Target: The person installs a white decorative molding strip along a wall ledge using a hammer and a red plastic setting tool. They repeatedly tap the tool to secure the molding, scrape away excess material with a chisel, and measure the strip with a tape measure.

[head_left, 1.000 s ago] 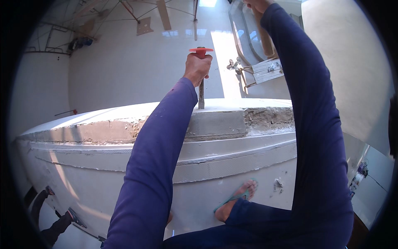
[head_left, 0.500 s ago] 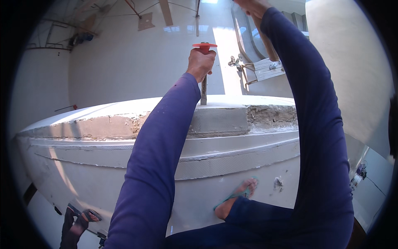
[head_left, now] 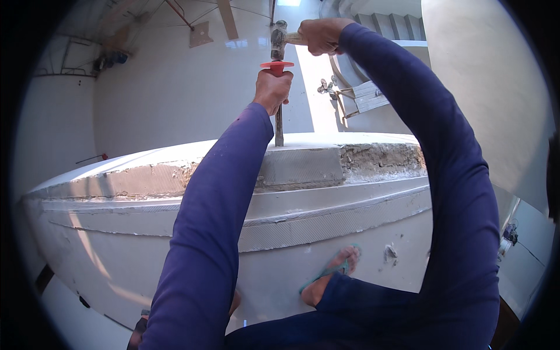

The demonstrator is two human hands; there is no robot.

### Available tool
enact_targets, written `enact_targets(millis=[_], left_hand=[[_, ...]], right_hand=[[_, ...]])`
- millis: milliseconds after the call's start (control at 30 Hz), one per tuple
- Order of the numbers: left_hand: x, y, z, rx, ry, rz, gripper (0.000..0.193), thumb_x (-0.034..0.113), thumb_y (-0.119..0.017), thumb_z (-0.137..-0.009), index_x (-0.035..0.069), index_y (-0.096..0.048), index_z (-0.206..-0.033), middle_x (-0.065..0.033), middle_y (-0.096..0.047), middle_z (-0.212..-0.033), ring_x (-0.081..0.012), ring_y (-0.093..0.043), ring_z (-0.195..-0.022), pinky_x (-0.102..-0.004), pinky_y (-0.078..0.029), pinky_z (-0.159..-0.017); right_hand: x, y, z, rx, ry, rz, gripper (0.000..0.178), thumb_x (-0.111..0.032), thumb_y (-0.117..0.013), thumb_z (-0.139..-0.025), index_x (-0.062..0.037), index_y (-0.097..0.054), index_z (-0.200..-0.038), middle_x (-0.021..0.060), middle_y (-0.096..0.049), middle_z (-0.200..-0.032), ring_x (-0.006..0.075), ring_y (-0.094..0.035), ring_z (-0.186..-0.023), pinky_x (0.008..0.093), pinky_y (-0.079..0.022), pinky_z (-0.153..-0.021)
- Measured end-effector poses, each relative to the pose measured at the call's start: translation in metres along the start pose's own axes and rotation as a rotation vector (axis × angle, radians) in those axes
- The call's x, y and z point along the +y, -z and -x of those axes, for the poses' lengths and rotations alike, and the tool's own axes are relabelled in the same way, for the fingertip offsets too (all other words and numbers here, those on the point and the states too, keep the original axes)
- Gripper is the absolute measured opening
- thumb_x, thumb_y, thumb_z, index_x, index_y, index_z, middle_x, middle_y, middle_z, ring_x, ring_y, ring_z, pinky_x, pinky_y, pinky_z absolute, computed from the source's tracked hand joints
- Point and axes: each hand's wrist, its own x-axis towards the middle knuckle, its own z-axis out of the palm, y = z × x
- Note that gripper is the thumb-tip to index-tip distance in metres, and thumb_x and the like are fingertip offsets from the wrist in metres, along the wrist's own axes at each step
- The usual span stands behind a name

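Two hands work: the left hand clasps an upright chisel, tip at the masonry ledge; the right hand clasps a hammer over its end. Strike squarely, knuckles below the red hand guard.

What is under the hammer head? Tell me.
A red guard, then the chisel in the left hand, which hides part of it; the hammer head hides the chisel's top.

Left hand hides part of chisel; right hand, most of hammer handle.
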Motion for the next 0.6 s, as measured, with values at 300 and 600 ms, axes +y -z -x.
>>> enact_targets(millis=[300,600], left_hand=[[-0.006,-0.042,-0.013,-0.134,-0.035,0.059,0.014,0.012,-0.064,-0.092,0.006,-0.053,-0.086,-0.0025,-0.048,-0.058,-0.0148,-0.047,-0.042,-0.0365,-0.044,-0.044],[-0.012,-0.04,-0.017,-0.192,-0.06,0.048,0.012,0.015,-0.064,-0.1,0.01,-0.057,-0.109,0.003,-0.041,-0.058,-0.0101,-0.041,-0.046,-0.0335,-0.04,-0.048]], right_hand=[[0.004,-0.037,0.213,0.283,-0.323,-0.817,0.019,-0.002,-0.063,-0.091,0.0074,-0.057,-0.106,0.008,-0.056,-0.063,0.0143,-0.055,-0.041,0.0321,-0.045,-0.034],[-0.174,-0.195,0.514,0.07,-0.706,-1.148,0.016,-0.008,-0.068,-0.081,0.002,-0.062,-0.092,0.0176,-0.066,-0.075,0.0274,-0.068,-0.07,0.0412,-0.053,-0.067]])
